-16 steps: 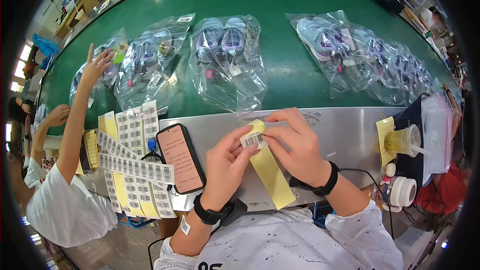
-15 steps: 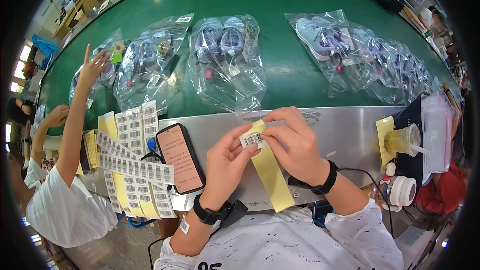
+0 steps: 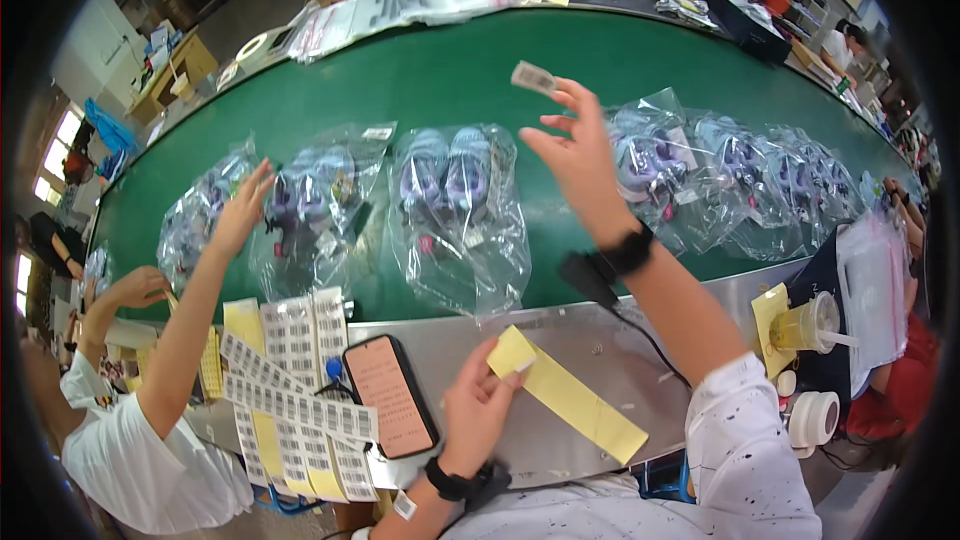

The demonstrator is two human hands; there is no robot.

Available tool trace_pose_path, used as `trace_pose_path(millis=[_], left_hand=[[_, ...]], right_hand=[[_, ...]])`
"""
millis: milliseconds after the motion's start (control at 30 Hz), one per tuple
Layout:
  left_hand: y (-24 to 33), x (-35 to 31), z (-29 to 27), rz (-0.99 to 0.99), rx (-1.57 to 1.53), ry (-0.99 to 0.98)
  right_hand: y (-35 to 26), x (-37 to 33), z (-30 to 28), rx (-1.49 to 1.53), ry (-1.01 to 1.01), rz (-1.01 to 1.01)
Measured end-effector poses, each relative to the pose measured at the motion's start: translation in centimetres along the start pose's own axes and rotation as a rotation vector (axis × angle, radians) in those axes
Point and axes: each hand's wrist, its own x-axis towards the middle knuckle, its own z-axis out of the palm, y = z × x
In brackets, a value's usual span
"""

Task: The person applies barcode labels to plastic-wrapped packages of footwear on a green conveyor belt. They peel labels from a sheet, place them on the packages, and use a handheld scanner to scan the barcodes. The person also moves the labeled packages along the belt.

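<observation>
My left hand (image 3: pixel 478 402) pinches one end of a yellow label backing strip (image 3: pixel 585 405), which slants down to the right over the metal table edge. Raised over the green belt, my right hand (image 3: pixel 575 155) holds a small white barcode sticker (image 3: pixel 534 78) at its fingertips, the other fingers loosely spread. Left of that hand lies a clear bag with a pair of blue-purple shoes (image 3: pixel 445 180). More bagged shoes (image 3: pixel 650 165) lie just right of it. Near my left hand a black phone (image 3: pixel 390 397) rests beside sheets of barcode stickers (image 3: pixel 300 410).
At the left a co-worker's hand (image 3: pixel 243 205) reaches over further bagged shoes (image 3: pixel 315 185). A cup of yellow drink (image 3: pixel 805 322) and a white lidded container (image 3: pixel 812 418) stand at the right. Plastic bags (image 3: pixel 410 10) are stacked across the belt. A cable trails from my right wrist.
My right hand has peeled the barcode sticker off the yellow strip and lifted it up over the belt. The left hand keeps the strip. The co-worker's raised hand has come down toward the bagged shoes.
</observation>
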Motion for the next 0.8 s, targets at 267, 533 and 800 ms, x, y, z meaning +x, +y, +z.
trace_pose_path(millis=[267, 533, 800], left_hand=[[-0.7, 0.0, 1.2, 0.110, 0.072, -0.033], [-0.7, 0.0, 0.2, 0.104, 0.090, -0.080], [-0.4, -0.2, 0.2, 0.067, -0.011, -0.070]], right_hand=[[16.8, 6.7, 0.9, -0.367, -0.024, 0.446], [13.7, 9.5, -1.4, -0.025, 0.137, 0.504], [15.9, 9.6, 1.0, -0.199, -0.082, 0.514]])
